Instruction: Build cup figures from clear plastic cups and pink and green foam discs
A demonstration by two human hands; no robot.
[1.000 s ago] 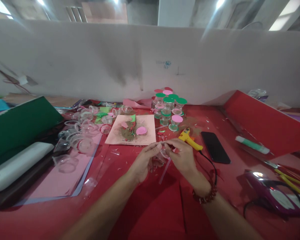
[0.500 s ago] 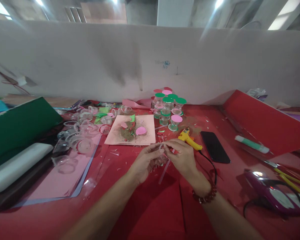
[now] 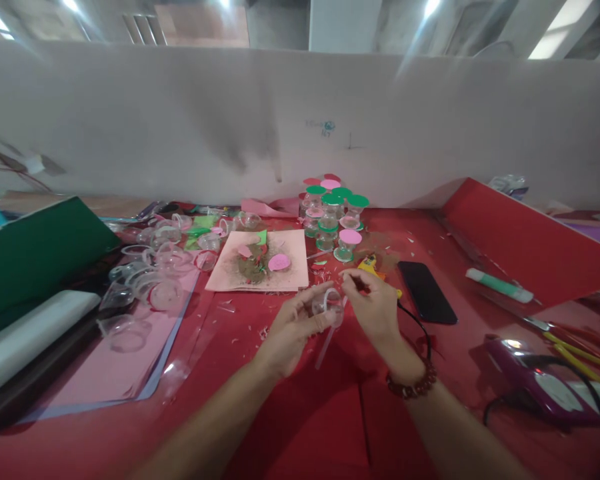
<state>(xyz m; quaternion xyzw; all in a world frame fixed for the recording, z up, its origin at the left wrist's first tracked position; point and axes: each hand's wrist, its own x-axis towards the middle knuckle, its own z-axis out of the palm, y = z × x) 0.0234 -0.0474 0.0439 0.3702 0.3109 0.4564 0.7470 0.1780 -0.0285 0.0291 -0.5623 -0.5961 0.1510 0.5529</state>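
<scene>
My left hand (image 3: 293, 327) holds a small clear plastic cup (image 3: 327, 305) between thumb and fingers, just above the red table (image 3: 300, 413). My right hand (image 3: 375, 308), with a bead bracelet (image 3: 411, 383) on the wrist, is pinched just right of the cup; what its fingertips hold is too small to make out. A clear strip (image 3: 326, 340) lies under the hands. A yellow glue gun (image 3: 371, 265) lies right behind my right hand, partly hidden.
A pink sheet (image 3: 260, 268) with brown grit and a pink disc lies behind the hands. Capped cups (image 3: 336, 213) stand beyond it; loose clear cups (image 3: 150, 270) lie left. A black phone (image 3: 426, 291), a green glue stick (image 3: 499, 285) and a purple tool (image 3: 535, 383) are right.
The hands have drawn slightly apart. My right hand moved right and up off the cup, which now shows in my left hand's fingers.
</scene>
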